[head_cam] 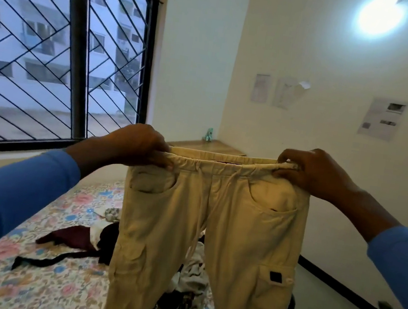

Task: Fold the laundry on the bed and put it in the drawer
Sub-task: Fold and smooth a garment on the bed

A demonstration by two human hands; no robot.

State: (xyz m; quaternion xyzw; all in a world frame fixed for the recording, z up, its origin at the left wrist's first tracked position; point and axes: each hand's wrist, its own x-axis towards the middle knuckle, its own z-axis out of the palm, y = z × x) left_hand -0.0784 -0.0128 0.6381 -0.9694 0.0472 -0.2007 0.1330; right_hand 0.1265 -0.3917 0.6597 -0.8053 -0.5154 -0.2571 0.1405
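Head view is showing a person holding up a pair of beige cargo trousers in the air above the bed. The left hand is taking the left end of the elastic waistband, its grip clenching the cloth between curled fingers and thumb. The right hand is pinching the right end in the same way, its grip grasping the bunched band. The waistband is stretching roughly level between the two hands, and the trouser legs are hanging straight down in front of the camera. Both arms are wearing blue sleeves.

Behind and below the trousers, a pile of laundry is lying on the bed and is partly hidden by the legs. A maroon garment is lying at the left of the pile, touching it. A black strap is trailing nearer and further left across the floral cover.

Beyond the far end of the bed, a wooden surface is standing against the wall and carrying a small teal figure. A barred window is filling the far left wall. Sheets of paper are hanging on the right wall, under a glaring lamp.
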